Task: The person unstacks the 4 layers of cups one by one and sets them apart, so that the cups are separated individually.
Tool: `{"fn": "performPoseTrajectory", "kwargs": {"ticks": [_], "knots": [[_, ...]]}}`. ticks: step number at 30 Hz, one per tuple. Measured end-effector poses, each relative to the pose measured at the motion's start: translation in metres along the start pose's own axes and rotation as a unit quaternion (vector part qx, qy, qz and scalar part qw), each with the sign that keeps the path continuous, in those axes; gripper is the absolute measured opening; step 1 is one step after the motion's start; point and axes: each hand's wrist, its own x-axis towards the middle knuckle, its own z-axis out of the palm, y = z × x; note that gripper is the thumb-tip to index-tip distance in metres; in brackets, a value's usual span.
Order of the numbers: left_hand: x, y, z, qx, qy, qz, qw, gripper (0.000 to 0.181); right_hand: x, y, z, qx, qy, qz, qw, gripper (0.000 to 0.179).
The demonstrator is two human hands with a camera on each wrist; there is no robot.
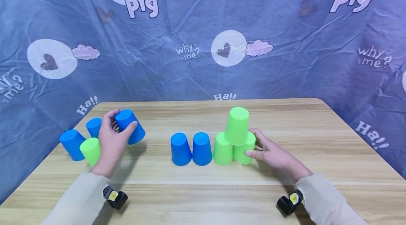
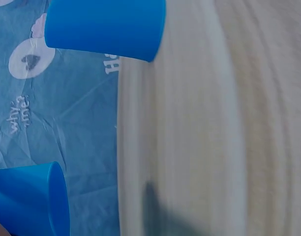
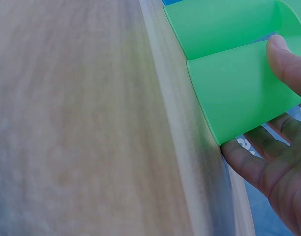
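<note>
My left hand [image 1: 115, 138] holds a blue cup [image 1: 132, 129], mouth down and tilted, raised off the table. In the left wrist view, this held blue cup [image 2: 27, 199] is at the lower left edge, with only slivers of the hand beside it. Three upside-down green cups form a small pyramid, where the top cup [image 1: 238, 126] straddles the left base cup [image 1: 223, 151] and the right base cup [image 1: 244, 152]. Around that right base cup [image 3: 244, 93], my right hand [image 1: 269, 151] has thumb and fingers on opposite sides. Two upside-down blue cups [image 1: 180, 151] stand left of the pyramid.
By the table's left edge, two more blue cups [image 1: 73, 145] and a green cup [image 1: 90, 150] stand upside down, partly behind the left hand and forearm. A patterned blue cloth [image 1: 196, 77] hangs behind the wooden table [image 1: 203, 200].
</note>
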Motion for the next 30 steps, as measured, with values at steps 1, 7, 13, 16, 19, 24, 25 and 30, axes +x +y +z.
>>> {"fn": "performPoseTrajectory", "kwargs": {"ticks": [1,7,13,16,19,24,25,30], "knots": [[0.000,-0.001,-0.001,-0.001,0.000,-0.006,1.0000,0.062,0.000,0.000,0.000,-0.001,-0.002,-0.003,1.0000,0.061],[-0.001,-0.009,-0.006,0.009,-0.002,-0.040,0.9991,0.066,-0.001,0.001,0.001,-0.002,-0.004,-0.014,0.9999,0.060],[-0.003,-0.016,-0.007,0.018,-0.008,-0.068,0.9975,0.070,-0.002,-0.001,0.000,-0.002,-0.002,-0.014,0.9999,0.060],[-0.004,-0.021,-0.006,0.026,-0.011,-0.077,0.9966,0.071,-0.002,0.000,0.001,-0.004,-0.004,-0.017,0.9998,0.059],[-0.005,-0.025,-0.006,0.037,-0.015,-0.084,0.9957,0.070,-0.002,0.000,0.001,-0.003,-0.005,-0.018,0.9998,0.059],[-0.005,-0.030,-0.006,0.047,-0.020,-0.092,0.9944,0.070,-0.002,0.000,0.001,-0.004,-0.005,-0.022,0.9997,0.058],[-0.005,-0.031,-0.006,0.047,-0.020,-0.093,0.9943,0.070,-0.002,0.000,0.001,-0.004,-0.005,-0.023,0.9997,0.058],[-0.005,-0.032,-0.007,0.051,-0.024,-0.100,0.9934,0.069,-0.001,0.001,0.000,-0.006,-0.005,-0.024,0.9997,0.059]]}}
